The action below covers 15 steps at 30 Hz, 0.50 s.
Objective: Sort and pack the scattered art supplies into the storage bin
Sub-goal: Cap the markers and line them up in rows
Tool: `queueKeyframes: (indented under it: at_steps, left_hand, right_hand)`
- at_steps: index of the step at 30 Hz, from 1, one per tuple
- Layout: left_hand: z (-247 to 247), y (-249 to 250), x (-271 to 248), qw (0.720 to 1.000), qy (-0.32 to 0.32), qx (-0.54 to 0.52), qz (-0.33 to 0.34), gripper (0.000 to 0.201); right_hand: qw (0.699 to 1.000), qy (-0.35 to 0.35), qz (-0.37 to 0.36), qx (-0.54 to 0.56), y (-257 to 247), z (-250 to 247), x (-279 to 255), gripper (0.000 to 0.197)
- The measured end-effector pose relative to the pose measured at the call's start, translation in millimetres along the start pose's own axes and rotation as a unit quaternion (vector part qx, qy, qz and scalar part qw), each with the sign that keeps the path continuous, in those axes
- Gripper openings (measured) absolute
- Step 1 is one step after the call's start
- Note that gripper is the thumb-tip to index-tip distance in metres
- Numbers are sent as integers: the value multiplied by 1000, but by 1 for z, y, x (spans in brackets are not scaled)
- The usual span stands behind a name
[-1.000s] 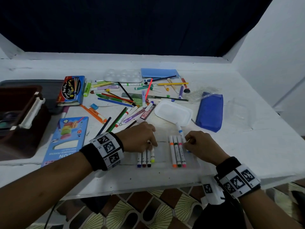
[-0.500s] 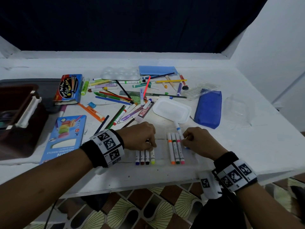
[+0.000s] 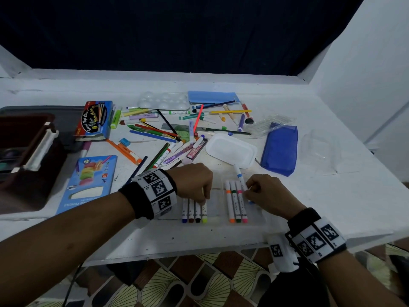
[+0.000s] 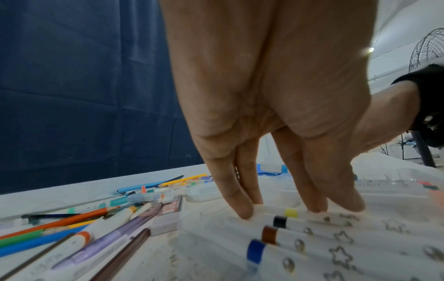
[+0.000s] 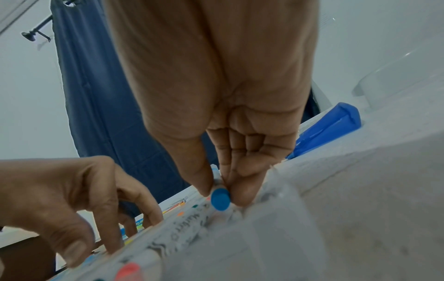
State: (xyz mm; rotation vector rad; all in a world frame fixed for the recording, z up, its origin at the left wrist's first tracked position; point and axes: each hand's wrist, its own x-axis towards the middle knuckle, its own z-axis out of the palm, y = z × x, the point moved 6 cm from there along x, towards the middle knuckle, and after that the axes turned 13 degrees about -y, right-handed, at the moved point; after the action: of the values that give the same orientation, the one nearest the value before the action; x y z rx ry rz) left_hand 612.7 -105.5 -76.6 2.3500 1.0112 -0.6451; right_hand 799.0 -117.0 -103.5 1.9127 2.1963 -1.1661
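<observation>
Blue marker point(image 5: 220, 198), pinched between right fingers point(image 5: 242, 192)

— What sort of place is this?

— A makeshift craft corner in a plain room, it seems: a rough white-painted table point(image 3: 287, 202) set against white walls point(image 3: 365, 74), with a dark blue curtain point(image 3: 177, 29) hung behind it.

— Anything homely?

— Patterned floor tiles point(image 3: 199, 280) under the table, and a wire fan guard point(image 4: 427, 49) off to the side.
</observation>
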Motion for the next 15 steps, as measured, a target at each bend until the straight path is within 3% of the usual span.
queueKeyframes:
  at_steps: [7, 12, 15]
  left_hand:
    - [-4, -5, -1, 999, 31, -11, -29, 22]
    - [-8, -4, 1, 999, 21, 5, -50, 39]
    - [-11, -4, 3, 998, 18, 4, -55, 42]
  right_hand:
    - [1000, -1, 4, 1, -1, 0, -3, 11]
    - [999, 35, -2, 30, 0, -7, -10, 9]
    - [999, 14, 0, 50, 0, -5, -19, 13]
